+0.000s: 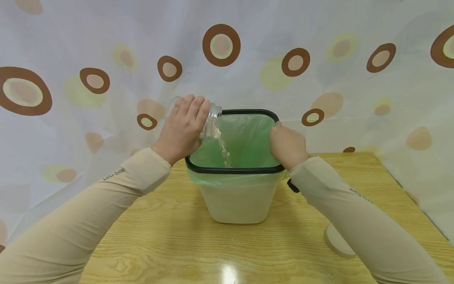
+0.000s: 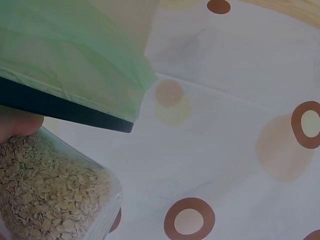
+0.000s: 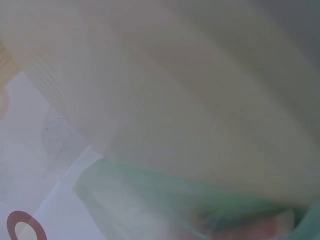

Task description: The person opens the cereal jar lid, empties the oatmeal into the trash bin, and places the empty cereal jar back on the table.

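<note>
My left hand [image 1: 186,126] grips a clear glass jar [image 1: 214,116] tipped on its side over the left edge of a bin. Flakes that look like oats [image 1: 224,152] stream from its mouth into the bin. In the left wrist view, a thick mass of oats [image 2: 55,195] still lies inside the jar. The white bin [image 1: 239,203] stands upright, lined with a thin green bag [image 1: 248,136] held under a black rim [image 1: 234,170]. My right hand [image 1: 288,145] holds the rim at its right side, fingers curled over it and partly hidden.
A round beige disc [image 1: 337,240] lies on the wooden table [image 1: 159,236], partly under my right forearm. A small black piece [image 1: 293,186] shows below my right wrist. White sheeting [image 1: 255,83] with brown-ringed spots hangs behind and at the sides.
</note>
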Demonstrator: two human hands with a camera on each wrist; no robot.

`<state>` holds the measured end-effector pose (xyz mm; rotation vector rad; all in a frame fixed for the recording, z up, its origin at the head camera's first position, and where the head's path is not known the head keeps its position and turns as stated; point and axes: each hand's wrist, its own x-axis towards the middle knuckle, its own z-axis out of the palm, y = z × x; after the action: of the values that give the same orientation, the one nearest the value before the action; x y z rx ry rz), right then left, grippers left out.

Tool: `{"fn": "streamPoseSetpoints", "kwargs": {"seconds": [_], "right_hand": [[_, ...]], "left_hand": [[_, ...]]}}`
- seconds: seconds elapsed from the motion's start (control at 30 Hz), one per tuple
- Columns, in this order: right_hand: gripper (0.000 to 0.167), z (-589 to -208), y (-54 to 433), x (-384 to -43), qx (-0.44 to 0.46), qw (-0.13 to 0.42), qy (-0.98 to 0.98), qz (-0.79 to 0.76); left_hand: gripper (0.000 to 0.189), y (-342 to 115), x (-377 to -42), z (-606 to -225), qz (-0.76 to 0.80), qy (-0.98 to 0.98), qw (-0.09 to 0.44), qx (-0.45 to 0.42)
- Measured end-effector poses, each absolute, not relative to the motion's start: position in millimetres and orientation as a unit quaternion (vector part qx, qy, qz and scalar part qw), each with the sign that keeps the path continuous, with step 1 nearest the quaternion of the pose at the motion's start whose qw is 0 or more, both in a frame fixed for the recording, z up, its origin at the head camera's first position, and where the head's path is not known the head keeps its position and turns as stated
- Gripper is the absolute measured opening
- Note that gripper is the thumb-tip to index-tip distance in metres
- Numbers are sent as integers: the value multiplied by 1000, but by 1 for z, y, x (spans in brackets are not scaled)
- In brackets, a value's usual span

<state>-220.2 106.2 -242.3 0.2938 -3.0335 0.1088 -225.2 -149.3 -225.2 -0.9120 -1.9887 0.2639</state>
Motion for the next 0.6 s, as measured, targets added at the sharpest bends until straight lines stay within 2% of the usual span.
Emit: {"fn": "streamPoseSetpoints", "kwargs": {"seconds": [0.6], "right_hand": [[43, -242, 106, -218, 98, 52, -993, 37]], "left_hand": [[54, -145, -226, -223, 115, -796, 458, -378]]}}
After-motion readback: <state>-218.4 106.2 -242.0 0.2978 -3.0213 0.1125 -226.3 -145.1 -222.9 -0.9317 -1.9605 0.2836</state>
